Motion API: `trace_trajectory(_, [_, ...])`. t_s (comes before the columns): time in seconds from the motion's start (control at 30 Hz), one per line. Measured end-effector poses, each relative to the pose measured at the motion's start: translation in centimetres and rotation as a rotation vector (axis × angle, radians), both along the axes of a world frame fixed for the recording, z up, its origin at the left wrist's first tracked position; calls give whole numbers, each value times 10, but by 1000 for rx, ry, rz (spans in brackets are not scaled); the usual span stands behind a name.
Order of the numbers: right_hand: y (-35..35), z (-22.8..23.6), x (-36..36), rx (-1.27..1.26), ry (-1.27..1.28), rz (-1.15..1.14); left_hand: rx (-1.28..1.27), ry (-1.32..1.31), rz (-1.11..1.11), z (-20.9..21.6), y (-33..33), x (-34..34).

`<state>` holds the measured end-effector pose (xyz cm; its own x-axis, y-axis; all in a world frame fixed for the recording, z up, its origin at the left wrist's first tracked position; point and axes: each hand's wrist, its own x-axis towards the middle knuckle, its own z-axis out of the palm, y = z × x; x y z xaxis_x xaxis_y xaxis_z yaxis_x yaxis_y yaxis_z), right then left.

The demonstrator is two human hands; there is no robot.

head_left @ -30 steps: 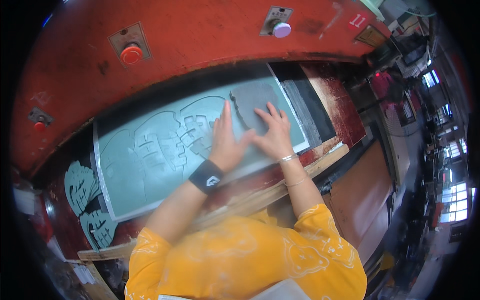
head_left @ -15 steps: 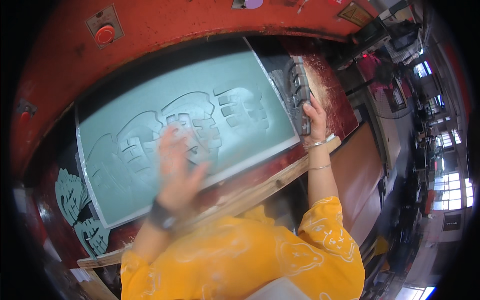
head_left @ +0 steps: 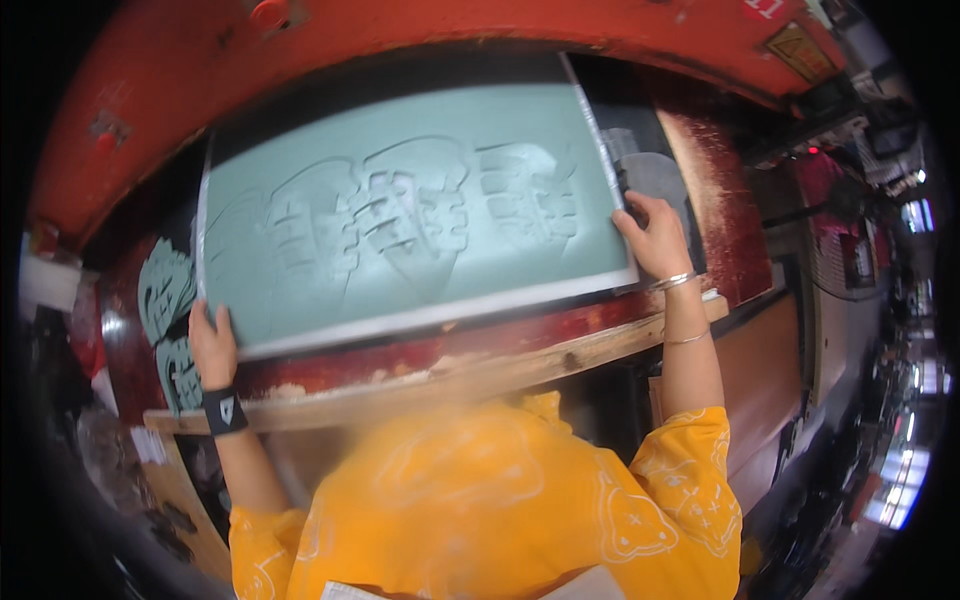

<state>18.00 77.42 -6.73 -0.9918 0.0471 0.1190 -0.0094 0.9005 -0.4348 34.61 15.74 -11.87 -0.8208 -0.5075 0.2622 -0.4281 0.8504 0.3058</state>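
1. Sheet [head_left: 520, 265], big and pale green, lies flat between the two hands, in front of the red machine [head_left: 420, 25]. Four cut shapes [head_left: 410, 205] show in it in a row, the same four as half a second ago.
2. The left hand [head_left: 213, 342] is now at the sheet's left edge, near its bottom corner. Before, it was a blur over the middle. The thumb and fingers are a little apart at the edge; I cannot tell if they pinch it.
3. The right hand [head_left: 645, 230] is at the sheet's right edge with its fingers bent. Half a second ago it held the grey block [head_left: 655, 175] up on its side. Now it has let go, and I cannot tell if it grips the sheet.
4. The grey block lies flat to the right of the sheet, just past the right hand. One second ago it was on the sheet, under the fingers.
5. Two piles of green cut pieces [head_left: 165, 288] sit left of the sheet, same as before. The left hand is now close to them.
6. A wooden strip [head_left: 580, 352] runs along the front of the table.
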Motion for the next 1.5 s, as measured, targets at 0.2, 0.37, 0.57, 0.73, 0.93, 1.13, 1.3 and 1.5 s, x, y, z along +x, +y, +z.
trace_trajectory(0.2, [-28,17,-8,-15,-157,29,18,173,-24,44,15,-16])
trace_trajectory(0.37, [7,12,3,-48,-229,-26,411,383,-198,94,57,47])
trace_trajectory(0.57, [39,8,81,-1096,-312,18,460,311,53,119,85,67])
trace_trajectory(0.73, [-25,-31,121,-1708,-190,56,630,384,-702,105,221,-59])
trace_trajectory(0.93, [-46,-36,114,-1999,-212,-13,170,76,-1655,55,389,-133])
trace_trajectory(1.13, [-35,-32,117,-673,-77,-203,1541,6,-906,66,383,-182])
trace_trajectory(1.3, [-29,27,124,-420,35,-381,1841,-28,-881,66,368,-184])
trace_trajectory(1.5, [-84,27,59,-353,277,-148,1735,-96,-1058,67,391,-162])
